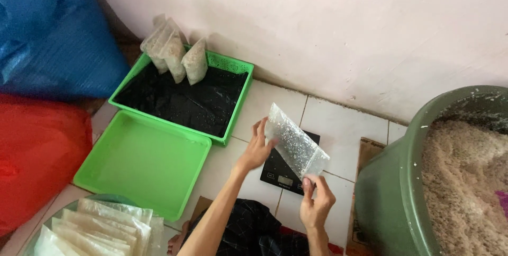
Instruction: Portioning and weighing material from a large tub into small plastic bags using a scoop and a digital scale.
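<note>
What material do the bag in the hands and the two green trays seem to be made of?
The bag looks like thin clear plastic film: see-through, wrinkled, glinting. The green trays look like moulded plastic: even bright colour, smooth slightly glossy surface, and the back one has a perforated rim.

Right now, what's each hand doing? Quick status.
Left hand: fingers spread, holding the upper end of the clear plastic bag.
Right hand: pinching the same bag's lower corner, above the black kitchen scale.

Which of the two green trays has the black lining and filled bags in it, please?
The far green tray against the wall: a black liner covers its floor and filled bags lean in its back corner. The near green tray holds nothing.
</note>
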